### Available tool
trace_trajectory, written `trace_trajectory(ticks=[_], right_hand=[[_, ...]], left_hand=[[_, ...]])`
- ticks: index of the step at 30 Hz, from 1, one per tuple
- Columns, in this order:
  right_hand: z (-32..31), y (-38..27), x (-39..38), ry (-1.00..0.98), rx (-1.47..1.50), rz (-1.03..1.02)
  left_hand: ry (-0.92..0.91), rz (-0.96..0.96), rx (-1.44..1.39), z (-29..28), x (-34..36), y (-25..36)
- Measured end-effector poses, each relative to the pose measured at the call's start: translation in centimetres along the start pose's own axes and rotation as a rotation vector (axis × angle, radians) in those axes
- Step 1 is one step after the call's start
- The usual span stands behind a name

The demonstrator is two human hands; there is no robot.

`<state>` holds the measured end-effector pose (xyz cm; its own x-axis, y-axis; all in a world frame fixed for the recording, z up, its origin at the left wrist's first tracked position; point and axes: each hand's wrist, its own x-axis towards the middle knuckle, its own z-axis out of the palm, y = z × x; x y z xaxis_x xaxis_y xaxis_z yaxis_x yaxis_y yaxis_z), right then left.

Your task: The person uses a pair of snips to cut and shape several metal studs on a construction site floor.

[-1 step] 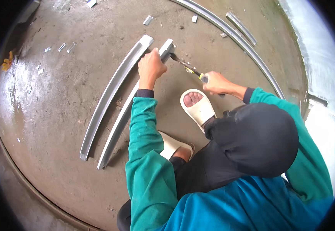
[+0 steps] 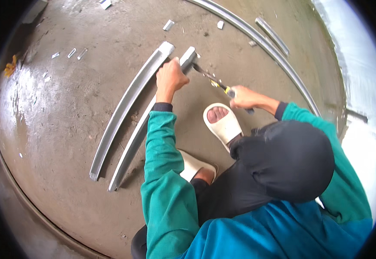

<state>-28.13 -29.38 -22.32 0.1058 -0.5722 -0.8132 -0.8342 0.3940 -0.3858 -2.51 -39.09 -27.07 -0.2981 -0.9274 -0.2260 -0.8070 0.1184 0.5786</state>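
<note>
My left hand (image 2: 170,80) is closed round the upper part of a metal channel (image 2: 129,155), whose far end sticks out beyond my fist. The channel is raised at that end, and its near end rests on the floor. In my right hand (image 2: 245,97) I grip the handle of a hammer (image 2: 214,80) with a yellow collar. The dark hammer head is against or very close to the channel's right side, just past my left hand; contact is hard to tell. A second metal channel (image 2: 123,108) lies just left of the held one.
A long curved metal strip (image 2: 261,41) crosses the floor at the far right, with a shorter metal piece (image 2: 272,36) beside it. Small offcuts (image 2: 168,25) are scattered about. My feet in pale sandals (image 2: 224,125) are close below the hammer. A whitish surface (image 2: 361,77) borders the right.
</note>
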Motion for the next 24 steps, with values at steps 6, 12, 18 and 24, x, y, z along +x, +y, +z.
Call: trace_trajectory(ticks=[6, 12, 18, 24], right_hand=[[-0.8, 5.3, -1.7, 0.36, -0.485, -0.082], [-5.3, 2.2, 0.8, 0.737, -0.364, -0.793], [-9.9, -11.3, 3.6, 0.558, -0.59, -1.319], [-9.4, -11.8, 5.0, 0.442, -0.791, -1.561]], left_hand=[[-0.097, -0.049, -0.127, -3.5, 0.4, -2.7], [-0.259, 0.051, -0.227, -4.7, -2.0, 0.2], [-0.227, 0.124, -0.288, -4.3, -4.4, 1.5], [-0.225, 0.117, -0.335, -4.9, -5.3, 3.0]])
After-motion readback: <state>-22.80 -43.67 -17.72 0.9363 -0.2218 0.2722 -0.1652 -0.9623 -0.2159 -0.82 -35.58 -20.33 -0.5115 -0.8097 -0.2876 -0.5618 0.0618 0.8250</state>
